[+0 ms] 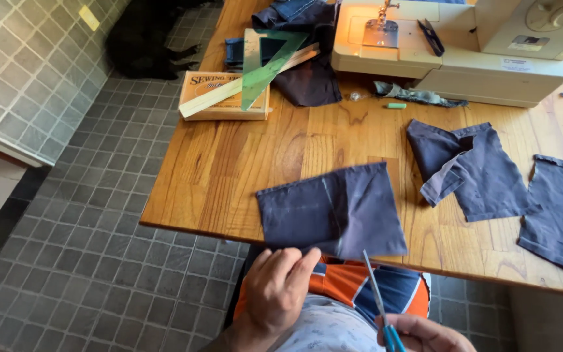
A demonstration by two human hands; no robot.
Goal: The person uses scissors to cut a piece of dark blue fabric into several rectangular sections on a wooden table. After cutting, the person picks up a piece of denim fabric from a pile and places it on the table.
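Head view: the left hand (281, 287) pinches the near edge of a dark cloth (333, 212) lying on the table (229, 163); the right hand (425, 334) grips scissors (378, 306), blades together, just beside the cloth.

Bright daylight falls evenly across the wooden desk (229, 163), which shows a soft sheen but no harsh glare. A small lamp on the sewing machine (451, 45) casts a warm yellow pool beneath the needle. Shadows are faint and short. The picture is sharp, with straight lines bowing slightly near the edges.
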